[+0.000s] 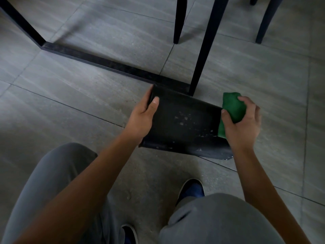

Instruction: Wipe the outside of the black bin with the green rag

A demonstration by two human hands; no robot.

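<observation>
The black bin (182, 124) is tipped over above the grey floor, its side facing me, with pale dust specks on it. My left hand (143, 115) grips its left edge, thumb on the upper face. A folded green rag (232, 108) is pressed against the bin's right side, and my right hand (243, 124) is closed around it. The bin's rim (186, 149) points toward me; its inside is hidden.
A black table frame bar (109, 65) lies on the floor just behind the bin, with an upright leg (202, 55) touching its far corner. Two chair legs (178, 22) (265, 22) stand farther back. My knees and shoes (191, 189) are below.
</observation>
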